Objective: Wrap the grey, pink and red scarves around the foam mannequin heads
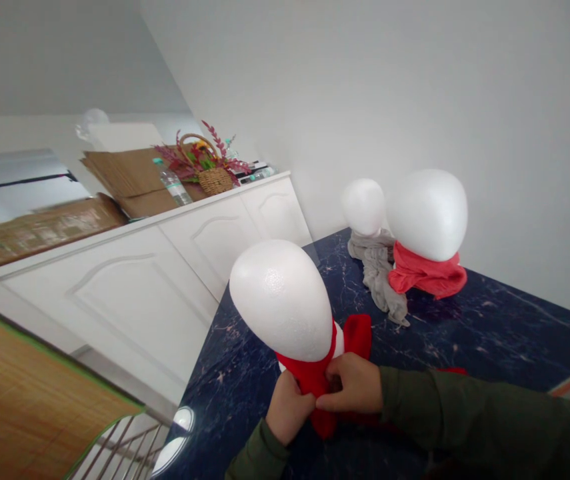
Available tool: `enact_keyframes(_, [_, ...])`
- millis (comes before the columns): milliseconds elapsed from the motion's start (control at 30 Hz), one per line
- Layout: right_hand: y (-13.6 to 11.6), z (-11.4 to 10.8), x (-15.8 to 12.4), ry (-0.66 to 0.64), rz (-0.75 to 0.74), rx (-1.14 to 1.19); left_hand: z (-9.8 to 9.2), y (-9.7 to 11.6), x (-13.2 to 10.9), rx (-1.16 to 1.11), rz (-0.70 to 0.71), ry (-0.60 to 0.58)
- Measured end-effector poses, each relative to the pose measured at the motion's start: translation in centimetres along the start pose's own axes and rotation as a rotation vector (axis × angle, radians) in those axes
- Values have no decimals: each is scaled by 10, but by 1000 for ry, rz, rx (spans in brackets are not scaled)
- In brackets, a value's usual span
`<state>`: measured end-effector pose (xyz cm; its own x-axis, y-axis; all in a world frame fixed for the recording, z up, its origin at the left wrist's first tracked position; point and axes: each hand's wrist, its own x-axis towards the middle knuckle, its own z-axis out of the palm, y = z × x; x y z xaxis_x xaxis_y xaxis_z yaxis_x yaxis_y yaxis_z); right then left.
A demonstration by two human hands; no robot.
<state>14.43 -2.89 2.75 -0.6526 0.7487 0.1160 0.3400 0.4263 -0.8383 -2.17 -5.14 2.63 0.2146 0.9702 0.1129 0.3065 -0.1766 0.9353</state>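
Hands meet at the near edge of the picture: the left hand point(289, 408) is closed on a fold of the red scarf point(321, 373), and the right hand point(353, 383) pinches the same cloth just beside it, fingers pressed together. Both sleeves are dark green. The scarf wraps the neck of a white foam mannequin head point(281, 300), which tilts toward the left and stands on the dark blue marbled surface point(489, 333).

Farther back and to the right stand two more foam heads, close together: a small one point(363, 205) with a grey scarf point(379, 270) trailing down onto the surface, and a larger one point(428, 213) with another red scarf point(427, 275) around its base. Bare surface lies open to the right of the hands and between the near head and the far pair.

Beyond the surface's left edge runs a white cabinet point(165, 267), carrying flattened cardboard point(125, 175), a water bottle point(172, 181) whose label is too small to read, and a wicker basket point(212, 175) of flowers.
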Motion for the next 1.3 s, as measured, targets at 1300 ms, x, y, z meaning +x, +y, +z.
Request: enact_keyframes(1300, [-16,6,-9,310,-146,-421,-68,-12,2,538,-243,220])
